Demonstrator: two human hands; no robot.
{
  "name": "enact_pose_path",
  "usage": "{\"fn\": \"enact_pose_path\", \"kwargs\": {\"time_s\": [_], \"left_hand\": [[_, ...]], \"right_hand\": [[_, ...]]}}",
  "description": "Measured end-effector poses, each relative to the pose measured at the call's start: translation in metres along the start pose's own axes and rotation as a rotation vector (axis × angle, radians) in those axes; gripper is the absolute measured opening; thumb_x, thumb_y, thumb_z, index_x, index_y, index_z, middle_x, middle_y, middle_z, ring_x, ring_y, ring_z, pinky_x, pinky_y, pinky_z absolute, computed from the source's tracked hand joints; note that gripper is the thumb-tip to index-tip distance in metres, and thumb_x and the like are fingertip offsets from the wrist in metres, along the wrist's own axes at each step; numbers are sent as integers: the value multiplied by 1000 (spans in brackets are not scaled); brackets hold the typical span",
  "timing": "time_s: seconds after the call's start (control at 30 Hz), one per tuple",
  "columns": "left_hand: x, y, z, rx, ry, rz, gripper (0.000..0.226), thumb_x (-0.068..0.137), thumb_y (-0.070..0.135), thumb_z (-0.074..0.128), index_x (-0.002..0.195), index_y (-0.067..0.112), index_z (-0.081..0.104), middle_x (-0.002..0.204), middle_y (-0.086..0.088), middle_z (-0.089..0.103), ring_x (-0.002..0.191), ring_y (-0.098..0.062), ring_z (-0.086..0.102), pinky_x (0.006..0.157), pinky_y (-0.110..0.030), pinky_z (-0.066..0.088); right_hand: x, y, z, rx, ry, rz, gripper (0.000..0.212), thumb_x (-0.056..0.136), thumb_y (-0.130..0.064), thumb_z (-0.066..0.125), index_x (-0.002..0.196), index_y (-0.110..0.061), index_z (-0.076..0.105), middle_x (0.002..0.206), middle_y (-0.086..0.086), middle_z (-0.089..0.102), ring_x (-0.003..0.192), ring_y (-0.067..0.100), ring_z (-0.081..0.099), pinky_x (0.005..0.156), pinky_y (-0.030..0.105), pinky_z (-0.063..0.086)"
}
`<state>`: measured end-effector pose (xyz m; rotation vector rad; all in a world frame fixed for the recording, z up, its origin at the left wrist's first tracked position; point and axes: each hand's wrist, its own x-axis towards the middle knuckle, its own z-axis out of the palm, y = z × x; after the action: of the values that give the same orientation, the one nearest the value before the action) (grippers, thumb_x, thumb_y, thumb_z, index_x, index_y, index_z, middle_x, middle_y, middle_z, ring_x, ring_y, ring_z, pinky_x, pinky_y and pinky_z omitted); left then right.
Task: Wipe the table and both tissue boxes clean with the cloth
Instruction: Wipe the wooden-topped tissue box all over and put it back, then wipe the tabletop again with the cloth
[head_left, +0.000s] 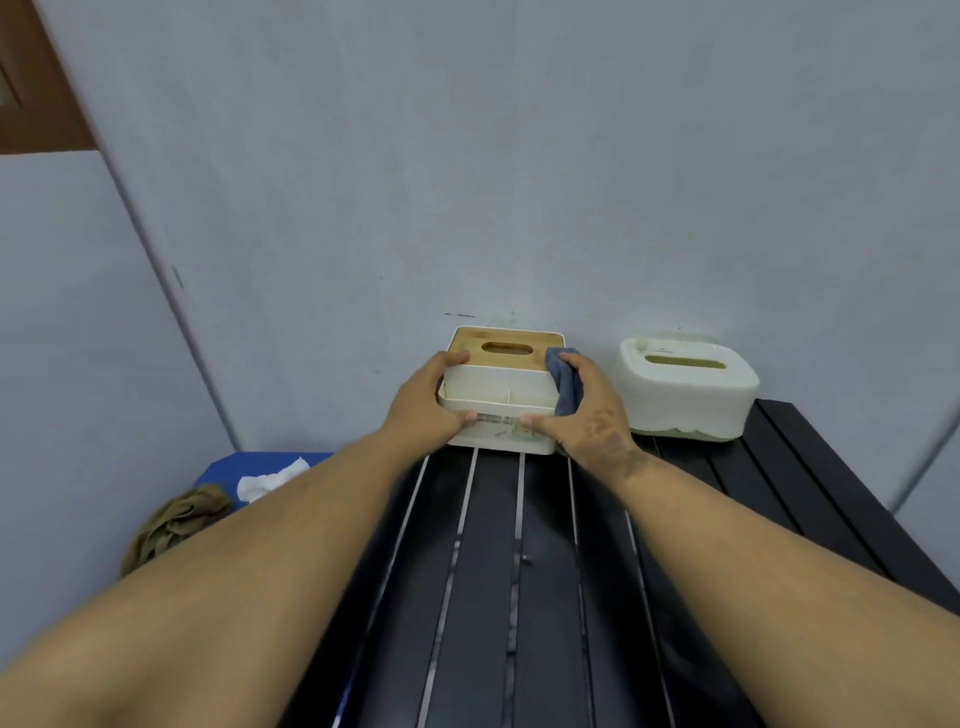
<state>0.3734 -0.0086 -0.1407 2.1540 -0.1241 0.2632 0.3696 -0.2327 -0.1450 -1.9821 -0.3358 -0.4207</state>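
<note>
Gripping the wood-lidded tissue box (501, 395) at the table's (519, 571) far edge, the left hand (428, 410) clasps its left side. The right hand (582, 410) presses the soft cloth (566, 384) against the right side. Likely light, rigid plastic; opposite walls hold best.

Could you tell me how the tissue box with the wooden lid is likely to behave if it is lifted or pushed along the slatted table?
The wooden-lidded tissue box looks like thin rigid plastic, so probably stiff and light. Its broad flat base suggests it would slide rather than tip. The left hand and right hand grip both sides; the cloth pressed under the right may improve grip.
</note>
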Motion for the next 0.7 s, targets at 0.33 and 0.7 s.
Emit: {"fn": "enact_pose_path", "kwargs": {"time_s": [0.33,0.7], "left_hand": [[27,-12,10,9,34,21,75,81,5,78,142,38,48,134,2,56,112,-20,59,93,-30,53],[-3,20,-1,324,-58,-69,95,82,40,74,160,40,18,164,-12,21,149,-32,31,121,-46,32]], "right_hand": [[20,16,9,-39,16,21,94,61,-26,91,140,-19,39,128,-7,44,116,4,42,94,-3,28],[-2,-25,-36,-151,-31,90,44,94,-3,52,137,-6,43,127,10,50,115,22,48,91,7,33]]}}
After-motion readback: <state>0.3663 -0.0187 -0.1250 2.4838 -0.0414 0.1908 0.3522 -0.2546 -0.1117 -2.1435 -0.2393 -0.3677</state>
